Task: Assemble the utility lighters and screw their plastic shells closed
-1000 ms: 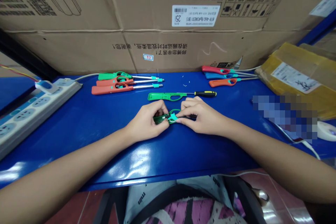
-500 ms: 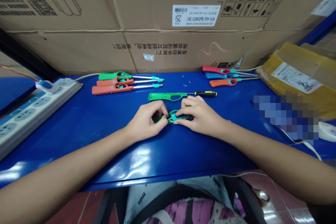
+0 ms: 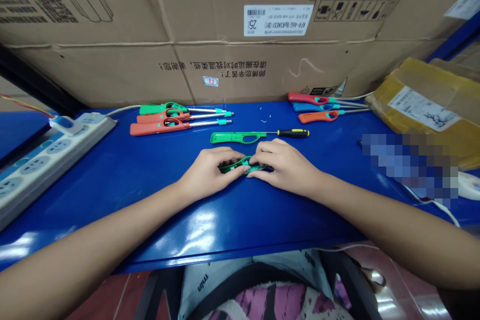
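Both hands are closed around a green lighter half-shell (image 3: 234, 164) with its inner parts showing, low over the blue table. My left hand (image 3: 210, 170) grips its left end, thumb pointing right toward the middle. At the right end my right hand (image 3: 285, 165) pinches near a turquoise part, and its fingers hide much of it. Just beyond lies another green handle shell (image 3: 238, 137), open side up. A black-and-yellow screwdriver (image 3: 293, 133) rests beside that shell, its shaft toward it.
Long-necked lighters, green and red-orange (image 3: 161, 127), lie at the back left; red, blue and orange ones (image 3: 318, 117) lie back right. A power strip (image 3: 48, 160) borders the left. A yellow-taped parcel (image 3: 431, 110) and a blurred phone (image 3: 408, 170) are at right. A cardboard box (image 3: 210, 20) stands behind.
My left hand's fingers have shifted right and stretched further over the lighter shell, the thumb now nearer my right hand. My right hand stays almost in place.
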`<state>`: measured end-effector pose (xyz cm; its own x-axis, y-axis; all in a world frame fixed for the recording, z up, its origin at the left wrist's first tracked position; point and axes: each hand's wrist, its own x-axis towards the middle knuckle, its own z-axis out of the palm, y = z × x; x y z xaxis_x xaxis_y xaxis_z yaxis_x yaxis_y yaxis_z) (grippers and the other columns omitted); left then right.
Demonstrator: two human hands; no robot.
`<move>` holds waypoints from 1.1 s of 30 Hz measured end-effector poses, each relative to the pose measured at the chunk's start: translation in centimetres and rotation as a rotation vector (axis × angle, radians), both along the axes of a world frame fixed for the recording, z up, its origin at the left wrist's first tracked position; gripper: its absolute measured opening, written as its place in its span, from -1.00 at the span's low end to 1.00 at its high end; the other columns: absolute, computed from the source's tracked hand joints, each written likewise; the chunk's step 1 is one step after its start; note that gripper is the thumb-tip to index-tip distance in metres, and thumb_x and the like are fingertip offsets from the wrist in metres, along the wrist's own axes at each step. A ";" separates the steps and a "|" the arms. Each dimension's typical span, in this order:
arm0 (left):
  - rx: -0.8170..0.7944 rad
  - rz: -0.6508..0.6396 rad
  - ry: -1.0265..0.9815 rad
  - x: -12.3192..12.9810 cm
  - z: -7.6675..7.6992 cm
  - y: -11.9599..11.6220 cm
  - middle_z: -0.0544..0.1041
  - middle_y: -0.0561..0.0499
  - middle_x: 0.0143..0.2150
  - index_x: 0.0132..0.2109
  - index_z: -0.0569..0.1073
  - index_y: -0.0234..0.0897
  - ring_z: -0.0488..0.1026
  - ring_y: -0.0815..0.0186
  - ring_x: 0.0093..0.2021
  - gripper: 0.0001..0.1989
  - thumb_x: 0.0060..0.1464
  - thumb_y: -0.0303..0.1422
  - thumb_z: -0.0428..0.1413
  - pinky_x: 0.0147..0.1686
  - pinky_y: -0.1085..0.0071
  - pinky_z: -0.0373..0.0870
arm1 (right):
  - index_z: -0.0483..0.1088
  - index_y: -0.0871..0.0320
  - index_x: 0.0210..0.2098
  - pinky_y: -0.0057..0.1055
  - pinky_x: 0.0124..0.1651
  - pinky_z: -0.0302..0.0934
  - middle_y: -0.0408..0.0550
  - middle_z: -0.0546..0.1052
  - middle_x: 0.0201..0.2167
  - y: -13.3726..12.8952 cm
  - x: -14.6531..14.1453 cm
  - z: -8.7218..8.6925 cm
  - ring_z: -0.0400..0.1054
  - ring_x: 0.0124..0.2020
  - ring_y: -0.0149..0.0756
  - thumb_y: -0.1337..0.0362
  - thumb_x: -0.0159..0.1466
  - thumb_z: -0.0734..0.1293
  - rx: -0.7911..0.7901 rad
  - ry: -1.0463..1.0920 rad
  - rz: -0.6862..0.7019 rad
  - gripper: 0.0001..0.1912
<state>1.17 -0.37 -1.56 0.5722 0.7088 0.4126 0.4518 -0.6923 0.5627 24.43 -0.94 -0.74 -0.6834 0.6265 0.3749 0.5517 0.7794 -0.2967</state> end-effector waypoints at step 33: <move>-0.152 -0.172 0.093 -2.7 1.4 2.6 0.62 -0.09 -0.08 0.07 0.58 -0.21 0.54 0.19 -0.10 -0.72 0.27 -0.33 0.11 -0.03 0.24 0.48 | 0.52 0.24 0.12 -0.03 0.08 0.34 0.23 0.61 -0.02 1.2 2.1 1.6 0.50 -0.01 0.04 0.18 0.43 0.30 -0.116 -0.258 -0.061 -0.63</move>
<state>-1.49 2.23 -0.20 0.7204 0.6476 0.2485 0.3895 -0.6742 0.6275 26.51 0.23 0.89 -0.7067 0.6977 0.1173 0.6651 0.7117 -0.2261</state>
